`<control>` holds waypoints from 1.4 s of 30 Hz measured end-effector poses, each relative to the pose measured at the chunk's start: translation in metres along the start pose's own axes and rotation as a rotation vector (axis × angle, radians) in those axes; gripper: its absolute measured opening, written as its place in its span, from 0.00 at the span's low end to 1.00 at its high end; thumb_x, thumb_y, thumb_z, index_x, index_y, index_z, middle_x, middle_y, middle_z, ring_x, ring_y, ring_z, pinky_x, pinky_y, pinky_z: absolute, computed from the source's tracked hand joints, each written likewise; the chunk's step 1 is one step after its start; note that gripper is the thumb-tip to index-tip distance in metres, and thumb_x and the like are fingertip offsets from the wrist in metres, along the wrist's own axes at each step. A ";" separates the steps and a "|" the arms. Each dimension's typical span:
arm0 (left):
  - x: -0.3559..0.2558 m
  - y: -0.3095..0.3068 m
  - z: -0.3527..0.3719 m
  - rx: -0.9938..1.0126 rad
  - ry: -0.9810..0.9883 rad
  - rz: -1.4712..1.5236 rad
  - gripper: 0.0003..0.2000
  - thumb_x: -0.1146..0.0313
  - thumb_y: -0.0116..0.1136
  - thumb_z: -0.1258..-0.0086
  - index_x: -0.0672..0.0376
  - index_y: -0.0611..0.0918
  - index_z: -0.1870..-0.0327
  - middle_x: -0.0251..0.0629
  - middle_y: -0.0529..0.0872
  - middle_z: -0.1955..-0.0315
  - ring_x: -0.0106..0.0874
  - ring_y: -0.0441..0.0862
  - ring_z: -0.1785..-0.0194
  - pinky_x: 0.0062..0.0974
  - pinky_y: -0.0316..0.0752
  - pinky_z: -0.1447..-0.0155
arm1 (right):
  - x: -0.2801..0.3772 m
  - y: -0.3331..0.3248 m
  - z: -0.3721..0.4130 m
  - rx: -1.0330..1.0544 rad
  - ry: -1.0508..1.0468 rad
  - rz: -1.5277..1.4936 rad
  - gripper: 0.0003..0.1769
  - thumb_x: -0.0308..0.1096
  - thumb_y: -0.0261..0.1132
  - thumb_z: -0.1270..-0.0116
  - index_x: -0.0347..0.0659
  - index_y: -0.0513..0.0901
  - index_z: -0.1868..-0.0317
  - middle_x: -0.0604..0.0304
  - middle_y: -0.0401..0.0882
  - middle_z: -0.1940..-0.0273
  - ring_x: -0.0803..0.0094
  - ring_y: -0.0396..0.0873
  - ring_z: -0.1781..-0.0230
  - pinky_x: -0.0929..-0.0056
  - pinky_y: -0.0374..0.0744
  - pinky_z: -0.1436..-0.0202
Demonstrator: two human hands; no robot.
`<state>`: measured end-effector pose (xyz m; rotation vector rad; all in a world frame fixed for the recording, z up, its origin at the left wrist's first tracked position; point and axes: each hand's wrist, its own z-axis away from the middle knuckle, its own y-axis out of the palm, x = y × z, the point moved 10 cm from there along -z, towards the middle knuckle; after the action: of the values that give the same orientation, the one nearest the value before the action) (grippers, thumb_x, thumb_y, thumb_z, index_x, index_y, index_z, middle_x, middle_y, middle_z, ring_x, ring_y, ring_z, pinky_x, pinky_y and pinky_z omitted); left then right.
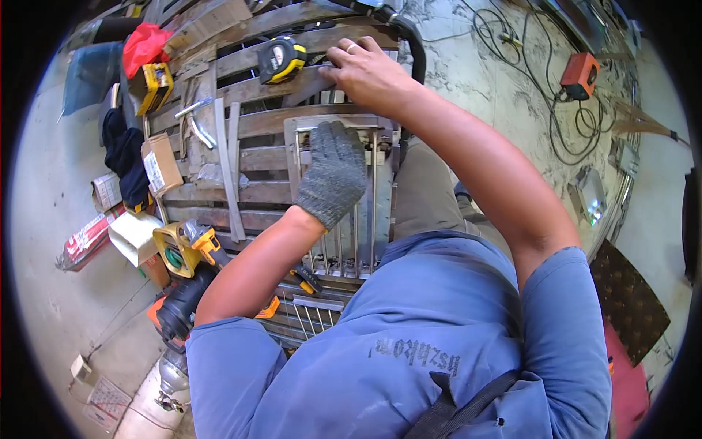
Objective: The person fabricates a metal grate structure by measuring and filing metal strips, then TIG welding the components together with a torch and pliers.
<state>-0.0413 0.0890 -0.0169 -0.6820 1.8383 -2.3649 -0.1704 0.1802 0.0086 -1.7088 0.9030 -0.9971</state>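
My left hand (333, 172), in a grey knitted glove, lies flat on a metal frame with several parallel rods (374, 161), fingers stretched towards its far end bar. The frame rests on a slatted wooden bench (267, 159). Beyond it, my bare right hand (373, 77), with a ring on one finger, is curled with its fingers bent. A flat grey strip (307, 91) runs out from under its thumb side, and the hand appears to grip that end; the palm side is hidden. Just left of my right hand sits a yellow and black tape measure (284, 60).
Left of the frame lie long thin strips (225, 168), a silver-handled tool (196, 117) and a small cardboard box (161, 162). A yellow and black power tool (208, 245) lies near my left forearm. An orange box (579, 75) with cables stands on the floor at right.
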 end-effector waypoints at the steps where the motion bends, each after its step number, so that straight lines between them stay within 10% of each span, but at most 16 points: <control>1: 0.000 0.001 0.000 0.003 0.013 -0.001 0.29 0.64 0.56 0.25 0.81 0.83 0.31 0.80 0.84 0.35 0.73 0.82 0.29 0.73 0.71 0.21 | -0.001 -0.007 0.006 -0.087 -0.004 0.021 0.23 0.32 0.64 0.22 0.49 0.90 0.30 0.53 0.83 0.36 0.56 0.79 0.27 0.47 0.72 0.22; 11: 0.000 0.005 0.007 0.102 0.008 0.092 0.32 0.68 0.59 0.26 0.84 0.77 0.26 0.78 0.78 0.27 0.71 0.74 0.20 0.70 0.62 0.13 | 0.005 -0.005 0.177 -0.017 0.693 -0.881 0.09 0.30 0.78 0.33 0.36 0.89 0.56 0.51 0.85 0.58 0.52 0.87 0.55 0.57 0.87 0.47; 42: 0.003 -0.001 0.003 -0.056 0.000 0.144 0.27 0.69 0.63 0.30 0.80 0.84 0.34 0.74 0.83 0.33 0.68 0.79 0.25 0.67 0.67 0.15 | 0.027 -0.010 0.170 -0.155 0.546 -0.756 0.22 0.25 0.81 0.37 0.39 0.86 0.42 0.52 0.85 0.51 0.53 0.87 0.52 0.58 0.86 0.46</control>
<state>-0.0433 0.0858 -0.0145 -0.5344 1.8913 -2.2319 -0.0043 0.2187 -0.0166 -1.9936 0.6620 -2.0078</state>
